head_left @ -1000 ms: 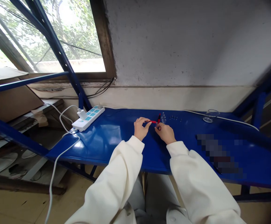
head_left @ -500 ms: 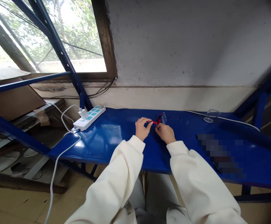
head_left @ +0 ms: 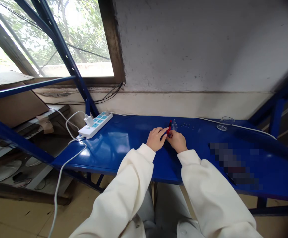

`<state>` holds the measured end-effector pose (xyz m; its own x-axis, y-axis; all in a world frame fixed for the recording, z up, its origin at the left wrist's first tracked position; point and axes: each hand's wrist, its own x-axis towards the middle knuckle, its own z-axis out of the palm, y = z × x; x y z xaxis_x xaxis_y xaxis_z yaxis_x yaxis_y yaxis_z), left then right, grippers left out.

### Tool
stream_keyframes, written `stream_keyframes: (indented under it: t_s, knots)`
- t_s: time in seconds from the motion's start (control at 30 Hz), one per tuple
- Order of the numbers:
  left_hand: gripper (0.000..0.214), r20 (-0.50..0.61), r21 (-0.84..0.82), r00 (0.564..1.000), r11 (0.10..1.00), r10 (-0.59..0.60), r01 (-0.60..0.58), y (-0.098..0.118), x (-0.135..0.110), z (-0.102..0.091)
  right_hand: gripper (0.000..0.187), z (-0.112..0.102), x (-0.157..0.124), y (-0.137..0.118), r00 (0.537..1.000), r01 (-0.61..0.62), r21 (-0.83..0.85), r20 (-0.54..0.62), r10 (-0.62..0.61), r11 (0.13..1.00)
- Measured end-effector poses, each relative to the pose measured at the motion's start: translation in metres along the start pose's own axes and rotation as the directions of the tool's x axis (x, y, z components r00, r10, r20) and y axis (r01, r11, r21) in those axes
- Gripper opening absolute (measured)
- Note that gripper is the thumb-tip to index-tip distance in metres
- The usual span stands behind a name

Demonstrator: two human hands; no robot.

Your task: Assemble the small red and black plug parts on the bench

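My left hand (head_left: 156, 139) reaches in from the left, fingers stretched out, thumb and index finger apart. Its index fingertip lies against or just beside a small red and black object (head_left: 170, 125); whether it touches is unclear. Close by on the right, my right hand (head_left: 177, 141) is closed in a pinch at the lower end of that object. What sits between its fingertips is mostly hidden. Just behind my right hand stands a cluster of small clear tubes (head_left: 174, 124) on the blue table (head_left: 134, 158).
Several tiny dark pieces (head_left: 185, 125) lie right of the tubes. Farther right are a clear glass cup (head_left: 223, 125) and a pixelated dark item (head_left: 230, 163). A white power strip (head_left: 95, 125) with a plug and cable lies at the left. Blue shelf posts (head_left: 78, 79) flank the table.
My left hand has moved slightly right, and its thumb and index finger have spread. The thin red piece it held no longer shows separately. My right hand stays nearly in place.
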<state>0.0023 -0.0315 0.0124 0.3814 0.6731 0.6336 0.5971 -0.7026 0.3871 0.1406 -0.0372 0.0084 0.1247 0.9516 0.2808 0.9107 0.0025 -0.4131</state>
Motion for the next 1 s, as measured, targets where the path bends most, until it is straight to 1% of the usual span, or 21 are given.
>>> stream_keyframes:
  t_s: [0.1, 0.3, 0.47, 0.6, 0.7, 0.77, 0.87, 1.0]
  knots:
    - [0.032, -0.030, -0.036, 1.000, 0.999, -0.008, 0.006, 0.000, 0.000, 0.001, 0.021, 0.000, 0.000, 0.000, 0.999, 0.017, 0.061, -0.034, -0.015, 0.998]
    - [0.018, -0.150, -0.142, 0.986, 0.988, -0.075, 0.053, -0.003, 0.003, 0.003, 0.021, 0.002, -0.002, -0.001, 0.990, 0.137, 0.110, -0.051, -0.132, 0.984]
    - [0.010, -0.195, -0.259, 0.967, 0.960, -0.162, 0.108, -0.005, 0.004, 0.005, 0.023, 0.002, -0.002, -0.001, 0.987, 0.155, 0.140, -0.057, -0.148, 0.978]
    - [0.010, -0.156, -0.348, 0.945, 0.912, -0.286, 0.218, -0.005, 0.005, 0.005, 0.024, 0.002, -0.002, 0.000, 0.984, 0.175, 0.186, -0.073, -0.164, 0.967]
    - [0.017, -0.102, -0.457, 0.918, 0.837, -0.384, 0.300, -0.006, 0.006, 0.006, 0.025, 0.002, -0.002, 0.000, 0.976, 0.210, 0.216, -0.097, -0.193, 0.954]
    - [0.018, -0.054, -0.511, 0.901, 0.787, -0.431, 0.346, -0.008, 0.007, 0.007, 0.026, 0.002, -0.002, 0.000, 0.974, 0.222, 0.226, -0.106, -0.203, 0.948]
    - [0.014, 0.011, -0.528, 0.895, 0.758, -0.446, 0.384, -0.013, 0.007, 0.010, 0.027, 0.002, -0.002, 0.000, 0.971, 0.231, 0.227, -0.110, -0.211, 0.946]
    - [0.015, 0.008, -0.514, 0.903, 0.773, -0.430, 0.372, -0.018, 0.006, 0.014, 0.027, 0.003, -0.003, 0.000, 0.966, 0.250, 0.212, -0.126, -0.227, 0.945]
